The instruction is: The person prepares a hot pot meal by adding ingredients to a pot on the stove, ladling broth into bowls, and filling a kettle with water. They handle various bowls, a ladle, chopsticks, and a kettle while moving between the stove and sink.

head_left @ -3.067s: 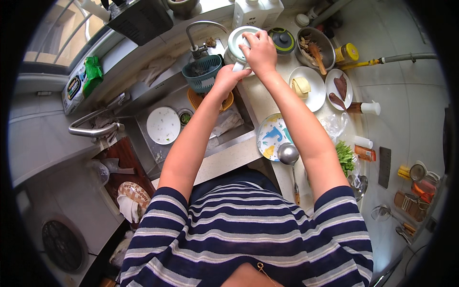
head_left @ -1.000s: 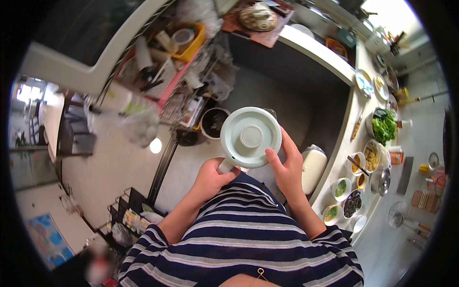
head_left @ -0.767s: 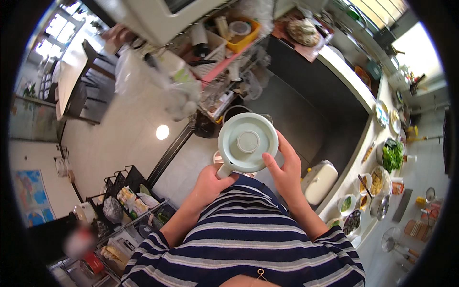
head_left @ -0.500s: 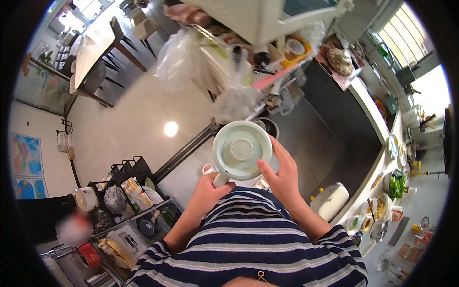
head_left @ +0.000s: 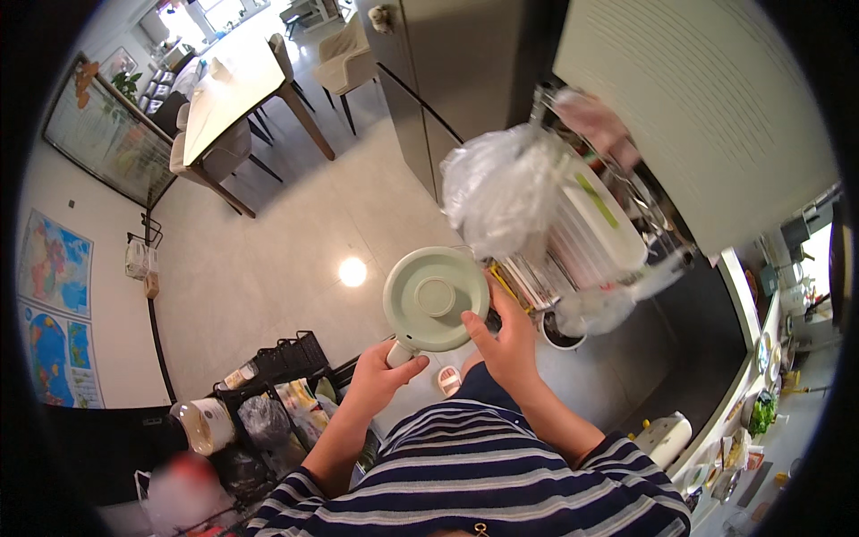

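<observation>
A pale green lidded mug point(head_left: 413, 313), round and wide, is held level in front of my body. Its lid has a raised ring in the middle and a small dark hole near the rim. My left hand point(head_left: 380, 378) is wrapped round the short handle at the near left. My right hand point(head_left: 510, 347) grips the right side, thumb on the lid's edge and fingers beneath, partly hidden. What is inside the mug is hidden by the lid.
Ahead on the right stands a cart point(head_left: 595, 224) with a clear plastic bag point(head_left: 506, 183). Beyond are a grey fridge point(head_left: 447, 63) and a dining table point(head_left: 237, 94). A black rack point(head_left: 291, 358) stands lower left; a counter point(head_left: 735, 286) with dishes runs along the right.
The view has turned left, so the cart and counter appear further right and the fridge has come into view. Both hands keep their hold on the mug.
</observation>
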Demonstrator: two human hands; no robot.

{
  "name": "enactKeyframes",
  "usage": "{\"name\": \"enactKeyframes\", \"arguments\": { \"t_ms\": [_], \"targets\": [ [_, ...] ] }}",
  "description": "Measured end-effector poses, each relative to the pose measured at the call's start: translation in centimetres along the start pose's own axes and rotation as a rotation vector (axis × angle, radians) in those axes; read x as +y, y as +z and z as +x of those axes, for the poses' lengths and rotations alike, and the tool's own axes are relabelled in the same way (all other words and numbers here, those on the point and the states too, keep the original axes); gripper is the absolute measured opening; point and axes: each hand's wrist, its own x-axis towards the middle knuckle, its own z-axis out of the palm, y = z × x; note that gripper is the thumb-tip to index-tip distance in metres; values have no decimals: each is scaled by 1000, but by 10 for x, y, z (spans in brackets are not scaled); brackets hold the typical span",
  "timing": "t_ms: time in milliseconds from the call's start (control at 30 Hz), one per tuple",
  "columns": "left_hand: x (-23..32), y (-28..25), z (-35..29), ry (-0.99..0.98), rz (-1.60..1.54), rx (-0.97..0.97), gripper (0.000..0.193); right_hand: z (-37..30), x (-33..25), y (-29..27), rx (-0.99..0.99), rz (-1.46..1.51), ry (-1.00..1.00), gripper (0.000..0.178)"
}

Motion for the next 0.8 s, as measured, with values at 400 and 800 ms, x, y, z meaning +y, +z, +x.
{"name": "enactKeyframes", "arguments": {
  "t_ms": [400, 800],
  "targets": [
    [58, -191, 189, -5, -221, 138, 23, 271, -3, 181, -177, 8, -34, 58],
    [173, -415, 452, 58, -318, 168, 25, 599, -3, 373, -206, 85, -70, 53]
  ]
}}
